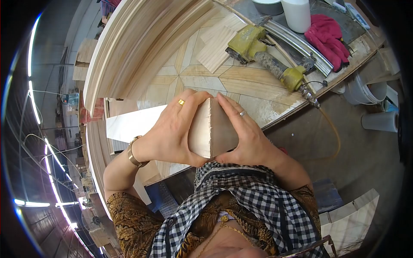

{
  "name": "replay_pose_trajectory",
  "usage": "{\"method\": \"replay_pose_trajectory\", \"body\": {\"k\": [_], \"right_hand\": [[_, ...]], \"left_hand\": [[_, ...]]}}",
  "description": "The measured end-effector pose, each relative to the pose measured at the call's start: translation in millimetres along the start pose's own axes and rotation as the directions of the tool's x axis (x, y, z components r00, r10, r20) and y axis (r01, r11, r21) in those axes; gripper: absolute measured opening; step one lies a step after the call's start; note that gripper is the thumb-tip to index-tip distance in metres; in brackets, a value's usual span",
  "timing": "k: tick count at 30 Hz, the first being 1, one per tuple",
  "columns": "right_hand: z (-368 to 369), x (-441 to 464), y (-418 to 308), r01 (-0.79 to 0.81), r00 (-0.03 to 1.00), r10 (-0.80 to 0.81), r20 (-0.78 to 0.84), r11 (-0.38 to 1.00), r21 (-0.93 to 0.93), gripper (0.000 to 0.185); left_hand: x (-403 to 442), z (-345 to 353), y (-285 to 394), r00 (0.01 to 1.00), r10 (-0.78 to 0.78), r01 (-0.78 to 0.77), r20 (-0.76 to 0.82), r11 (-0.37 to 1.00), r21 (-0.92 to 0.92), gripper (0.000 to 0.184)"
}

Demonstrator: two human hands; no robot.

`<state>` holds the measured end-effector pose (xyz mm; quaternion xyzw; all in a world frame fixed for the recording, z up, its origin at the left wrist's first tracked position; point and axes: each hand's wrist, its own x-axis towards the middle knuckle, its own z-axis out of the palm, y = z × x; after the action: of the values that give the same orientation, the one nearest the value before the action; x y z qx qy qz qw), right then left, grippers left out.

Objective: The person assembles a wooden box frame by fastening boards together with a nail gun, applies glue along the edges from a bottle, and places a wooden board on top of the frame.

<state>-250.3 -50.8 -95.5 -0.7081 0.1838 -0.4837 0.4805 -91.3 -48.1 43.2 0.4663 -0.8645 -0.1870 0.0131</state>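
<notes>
Noted: black-and-white check on apron (254,195); black, leafy print over golden brown on sleeve (131,219); cream and grey-brown on block (223,131); yellow-green on power tool (247,41); magenta on gloves (326,38); amber on hose (337,136); gold on watch (132,154); tan and grey, geometrically lined, across surface (189,64).

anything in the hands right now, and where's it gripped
A wood piece with a ragged edge, between left hand and right hand: fingers at its far end, thumbs at its near end.
</notes>
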Motion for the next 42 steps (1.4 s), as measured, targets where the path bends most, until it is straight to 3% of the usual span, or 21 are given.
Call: {"method": "replay_pose_trajectory", "body": {"k": [16, 31, 42], "right_hand": [[4.1, 0.4, 8.2, 0.099, 0.993, -0.1, -0.065, 0.995, -0.022, 0.116], [1.3, 0.5, 5.3, 0.059, 0.997, -0.059, -0.048, 0.998, 0.001, 0.113], [-0.8, 1.2, 2.8, 0.034, 0.999, -0.033, -0.027, 0.999, 0.026, 0.114]], "left_hand": [[0.5, 4.7, -2.2, 0.998, 0.05, -0.049, -0.037, 0.998, 0.026, 0.093], [-2.2, 8.4, -3.2, 0.999, 0.031, -0.029, -0.033, 0.998, 0.064, 0.1], [0.1, 4.0, -2.4, 1.0, 0.0, 0.0, -0.024, 1.0, -0.003, 0.094]]}}
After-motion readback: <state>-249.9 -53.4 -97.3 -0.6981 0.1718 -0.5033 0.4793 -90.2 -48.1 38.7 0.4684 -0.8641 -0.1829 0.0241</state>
